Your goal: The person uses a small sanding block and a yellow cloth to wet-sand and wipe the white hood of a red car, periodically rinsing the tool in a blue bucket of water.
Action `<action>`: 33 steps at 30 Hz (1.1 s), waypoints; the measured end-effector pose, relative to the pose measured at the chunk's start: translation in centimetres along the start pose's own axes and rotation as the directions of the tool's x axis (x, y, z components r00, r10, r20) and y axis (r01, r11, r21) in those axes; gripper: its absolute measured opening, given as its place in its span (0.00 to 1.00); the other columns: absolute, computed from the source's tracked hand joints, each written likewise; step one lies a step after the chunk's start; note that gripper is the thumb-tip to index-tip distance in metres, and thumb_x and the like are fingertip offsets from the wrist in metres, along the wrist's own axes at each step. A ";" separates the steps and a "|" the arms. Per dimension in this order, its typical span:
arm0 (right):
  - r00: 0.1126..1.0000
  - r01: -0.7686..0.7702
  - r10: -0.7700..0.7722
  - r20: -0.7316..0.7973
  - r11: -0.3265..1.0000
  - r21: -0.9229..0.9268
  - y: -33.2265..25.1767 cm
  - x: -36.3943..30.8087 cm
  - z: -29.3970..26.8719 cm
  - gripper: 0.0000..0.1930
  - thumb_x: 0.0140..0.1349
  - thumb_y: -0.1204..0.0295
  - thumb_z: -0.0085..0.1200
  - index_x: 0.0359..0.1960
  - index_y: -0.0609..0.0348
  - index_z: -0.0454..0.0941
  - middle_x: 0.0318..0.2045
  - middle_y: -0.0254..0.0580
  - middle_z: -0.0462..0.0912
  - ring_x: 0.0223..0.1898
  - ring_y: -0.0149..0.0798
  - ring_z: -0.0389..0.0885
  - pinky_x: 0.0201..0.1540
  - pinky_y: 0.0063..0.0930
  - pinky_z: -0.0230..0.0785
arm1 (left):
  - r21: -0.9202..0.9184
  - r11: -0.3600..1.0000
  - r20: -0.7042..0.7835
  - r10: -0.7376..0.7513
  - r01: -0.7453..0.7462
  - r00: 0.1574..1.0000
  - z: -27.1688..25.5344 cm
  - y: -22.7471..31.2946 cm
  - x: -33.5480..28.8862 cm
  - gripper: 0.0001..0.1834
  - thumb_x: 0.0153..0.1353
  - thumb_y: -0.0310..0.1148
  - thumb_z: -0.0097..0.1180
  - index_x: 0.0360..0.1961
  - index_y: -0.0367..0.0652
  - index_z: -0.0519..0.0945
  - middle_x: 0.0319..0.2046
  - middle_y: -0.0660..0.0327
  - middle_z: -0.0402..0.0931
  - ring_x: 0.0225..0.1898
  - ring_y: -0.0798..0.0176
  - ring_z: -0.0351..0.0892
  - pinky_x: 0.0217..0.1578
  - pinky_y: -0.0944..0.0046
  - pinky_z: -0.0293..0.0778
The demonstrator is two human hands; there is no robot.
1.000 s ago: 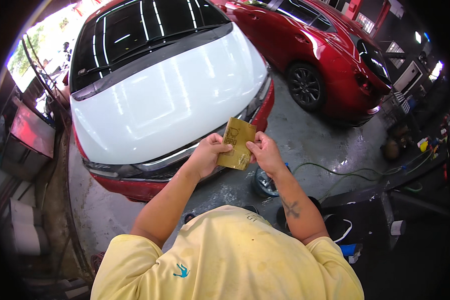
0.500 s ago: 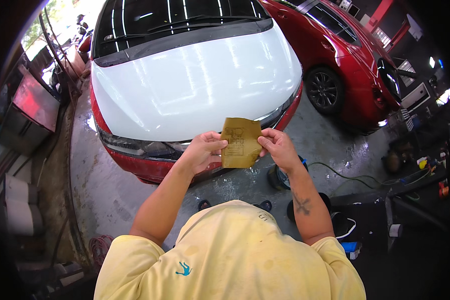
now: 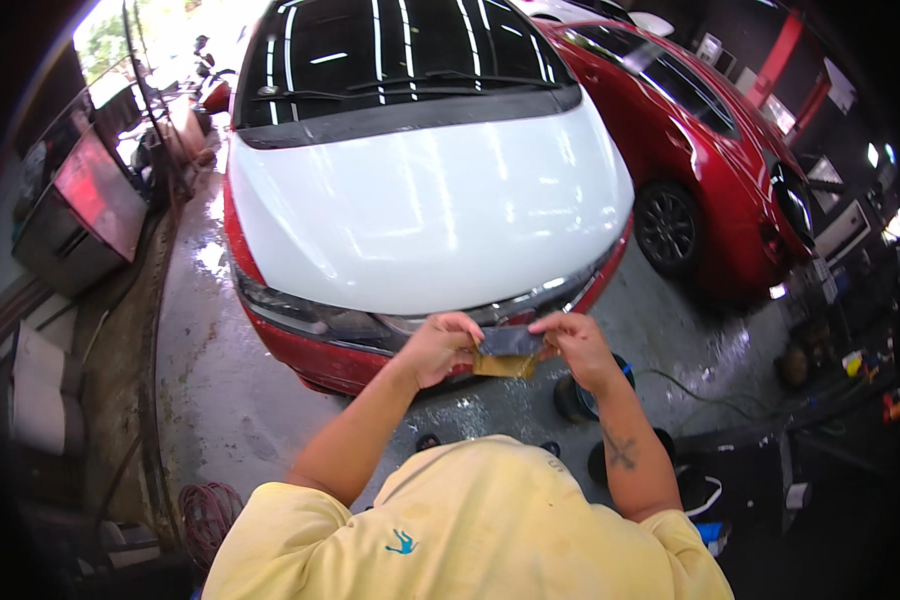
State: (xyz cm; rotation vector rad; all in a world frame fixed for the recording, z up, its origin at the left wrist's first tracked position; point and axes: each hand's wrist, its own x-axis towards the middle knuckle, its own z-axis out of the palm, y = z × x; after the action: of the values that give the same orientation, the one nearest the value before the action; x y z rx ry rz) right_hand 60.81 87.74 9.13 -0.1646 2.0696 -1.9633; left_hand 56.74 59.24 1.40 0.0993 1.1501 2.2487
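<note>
**Pinching a thin, bent sheet of grey-and-tan paper (image 3: pixel 510 341) between left hand (image 3: pixel 438 352) and right hand (image 3: pixel 576 350)**

Grips the left end between left thumb and fingers, the right end between right thumb and fingers. Shows dark grey above and tan beneath; looks folded over, though too small to tell how tightly. Holds it in the air before a glossy red front bumper (image 3: pixel 315 362) and smooth white hood (image 3: pixel 430 215). Farther out, includes a dark round bucket (image 3: pixel 574 400) partly behind the right forearm (image 3: pixel 625 430), a shiny red car (image 3: pixel 695 150) at right, and a coil of reddish hose (image 3: pixel 210 520) at lower left.
</note>
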 end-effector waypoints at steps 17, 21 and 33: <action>0.994 0.111 -0.096 -0.059 0.915 0.388 1.2 6.0 6.3 0.12 0.75 0.77 0.62 0.57 0.62 0.81 0.50 0.37 0.87 0.49 0.31 0.87 0.54 0.29 0.82 | 0.010 1.000 -0.209 -0.013 0.015 0.978 0.8 -1.4 -3.6 0.20 0.71 0.24 0.60 0.63 0.39 0.81 0.56 0.58 0.84 0.55 0.59 0.86 0.57 0.56 0.84; 0.996 0.081 -0.070 -0.047 0.947 0.310 1.5 6.2 8.0 0.09 0.76 0.75 0.62 0.55 0.61 0.84 0.48 0.33 0.88 0.48 0.25 0.83 0.55 0.25 0.77 | 0.233 0.959 -0.084 0.188 -0.164 0.979 0.9 3.7 -4.0 0.23 0.74 0.33 0.66 0.66 0.37 0.82 0.56 0.60 0.85 0.52 0.68 0.83 0.56 0.63 0.79; 0.958 0.282 -0.280 0.058 0.959 -0.010 -0.3 4.5 8.3 0.09 0.75 0.74 0.65 0.53 0.62 0.84 0.45 0.33 0.89 0.47 0.23 0.83 0.52 0.23 0.78 | 0.535 0.828 -0.246 0.342 -0.167 0.907 3.7 4.5 -4.2 0.12 0.71 0.29 0.71 0.50 0.33 0.90 0.36 0.62 0.89 0.38 0.73 0.83 0.42 0.70 0.80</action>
State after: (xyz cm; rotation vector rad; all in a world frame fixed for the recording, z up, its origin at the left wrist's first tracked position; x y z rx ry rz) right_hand 58.86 78.49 8.59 -0.5396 2.1261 -2.0690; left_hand 59.19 57.64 7.94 0.0891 2.0094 2.1822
